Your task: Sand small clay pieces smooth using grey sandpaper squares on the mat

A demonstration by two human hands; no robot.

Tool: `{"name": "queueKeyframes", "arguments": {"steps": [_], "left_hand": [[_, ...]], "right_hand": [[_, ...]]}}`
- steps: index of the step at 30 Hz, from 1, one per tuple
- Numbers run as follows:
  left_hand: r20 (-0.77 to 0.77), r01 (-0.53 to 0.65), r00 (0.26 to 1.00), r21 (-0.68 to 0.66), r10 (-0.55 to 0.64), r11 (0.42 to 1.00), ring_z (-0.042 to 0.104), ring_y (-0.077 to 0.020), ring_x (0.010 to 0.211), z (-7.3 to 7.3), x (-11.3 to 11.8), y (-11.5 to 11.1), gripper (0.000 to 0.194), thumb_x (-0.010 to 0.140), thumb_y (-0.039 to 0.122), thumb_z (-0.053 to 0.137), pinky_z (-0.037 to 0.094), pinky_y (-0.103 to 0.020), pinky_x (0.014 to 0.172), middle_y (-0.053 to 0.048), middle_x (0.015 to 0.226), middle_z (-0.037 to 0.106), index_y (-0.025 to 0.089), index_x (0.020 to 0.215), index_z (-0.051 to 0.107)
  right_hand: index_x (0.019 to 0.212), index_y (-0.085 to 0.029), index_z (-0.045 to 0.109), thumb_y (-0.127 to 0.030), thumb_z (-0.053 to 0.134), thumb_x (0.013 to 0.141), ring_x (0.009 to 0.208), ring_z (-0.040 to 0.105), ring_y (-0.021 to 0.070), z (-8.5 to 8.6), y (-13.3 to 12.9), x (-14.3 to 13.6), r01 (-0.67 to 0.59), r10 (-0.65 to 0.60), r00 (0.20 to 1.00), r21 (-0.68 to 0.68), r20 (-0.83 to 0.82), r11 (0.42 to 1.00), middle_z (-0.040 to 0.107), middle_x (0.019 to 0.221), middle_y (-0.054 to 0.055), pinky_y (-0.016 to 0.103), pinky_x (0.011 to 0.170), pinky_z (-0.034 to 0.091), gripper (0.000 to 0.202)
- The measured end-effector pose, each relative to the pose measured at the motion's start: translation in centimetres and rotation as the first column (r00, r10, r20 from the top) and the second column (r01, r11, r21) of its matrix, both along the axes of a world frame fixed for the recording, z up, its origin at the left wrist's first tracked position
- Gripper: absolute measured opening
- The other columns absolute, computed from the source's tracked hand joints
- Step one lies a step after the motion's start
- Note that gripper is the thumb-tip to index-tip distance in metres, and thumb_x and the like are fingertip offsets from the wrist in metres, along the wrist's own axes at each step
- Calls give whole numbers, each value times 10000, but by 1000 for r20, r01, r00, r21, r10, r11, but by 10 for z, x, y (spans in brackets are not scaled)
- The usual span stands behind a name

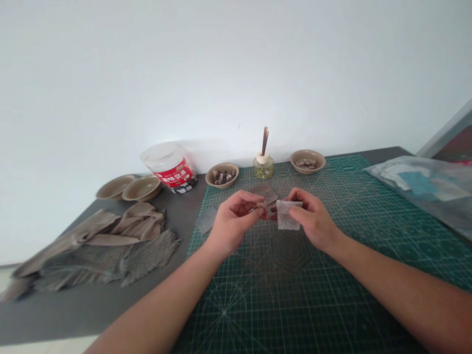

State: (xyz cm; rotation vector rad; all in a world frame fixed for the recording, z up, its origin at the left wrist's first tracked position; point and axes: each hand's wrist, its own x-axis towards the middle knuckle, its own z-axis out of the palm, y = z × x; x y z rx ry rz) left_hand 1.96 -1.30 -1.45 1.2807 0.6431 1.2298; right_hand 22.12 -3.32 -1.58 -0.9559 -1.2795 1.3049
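My right hand (313, 216) pinches a small whitish square sheet (287, 219) between thumb and fingers, above the green cutting mat (254, 285). Just left of it, my left hand (238, 216) has its thumb and fingertips closed on a small greyish piece (262, 205), too blurred to name. The fingertips of both hands are close together. A grey square sheet (206, 220) lies on the mat beyond my left wrist. Behind my hands lies a brownish-grey sheet (266, 191), partly hidden by them.
Along the wall stand a bowl of small stones (222, 177), a reed diffuser (263, 166) and a bowl of flat brownish pieces (307, 162). Leftward are a red-labelled plastic tub (171, 167), bowls (142, 189) and crumpled cloths (110, 246). A clear plastic bag (424, 182) lies right.
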Motion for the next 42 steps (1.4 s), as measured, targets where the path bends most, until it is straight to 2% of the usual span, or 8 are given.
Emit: {"name": "queueKeyframes", "arguments": {"steps": [3,6,13,19,26,30,37,42], "left_hand": [[45,53,998,-36,-51,998,705,-125,772,1,1,-2,239,760,103,808,591,-265,769,-14,844,732,190,972,738],[25,66,998,-44,-65,997,675,-117,716,2,-1,-3,262,735,117,830,598,-271,727,-9,807,709,195,976,760],[-57,101,993,18,-99,995,614,-126,701,2,-8,-2,299,710,164,852,563,-264,661,-13,750,640,182,995,762],[-32,128,991,-2,-128,992,665,-168,741,6,-6,-5,258,731,206,837,587,-321,682,-44,818,694,193,969,737],[27,123,992,-117,-120,986,702,-166,745,3,0,-4,164,749,143,801,597,-316,677,-52,900,733,171,890,723],[-33,85,996,-61,-87,995,697,-154,717,1,0,-2,104,803,170,768,586,-290,658,-44,824,731,165,897,725],[-357,-64,930,82,89,995,703,-151,707,1,0,-7,157,780,159,750,553,-246,649,-47,802,736,157,928,699],[-359,-35,929,164,92,986,720,-171,848,1,0,-8,175,774,109,713,584,-283,769,-64,927,746,173,936,712]], "right_hand": [[755,-230,490,-205,605,786,529,463,124,0,4,3,-16,17,998,-19,62,1000,491,618,-63,243,509,381,122],[779,-217,527,-178,595,772,549,456,116,0,7,4,-149,151,966,-28,209,989,513,638,-65,236,502,341,78],[816,-189,652,-198,655,765,593,499,120,-2,3,1,-395,290,720,29,630,918,574,656,-57,242,540,334,52],[728,-198,632,-260,686,804,535,503,120,-1,0,3,-483,277,607,69,745,873,571,603,-55,249,516,303,112],[1002,-192,699,-267,741,798,785,613,189,0,2,3,-346,16,681,302,733,888,710,915,37,293,695,420,222],[987,-208,723,-250,687,855,635,554,127,1,2,3,-252,9,767,289,641,924,697,819,-8,253,597,393,143],[921,-209,701,-280,687,870,548,512,109,1,-4,0,-128,-66,851,328,521,936,642,684,-35,234,525,384,89],[945,-221,664,-268,726,834,555,528,105,-2,-4,-3,-68,-102,882,337,460,939,659,734,-33,225,521,411,135]]}}
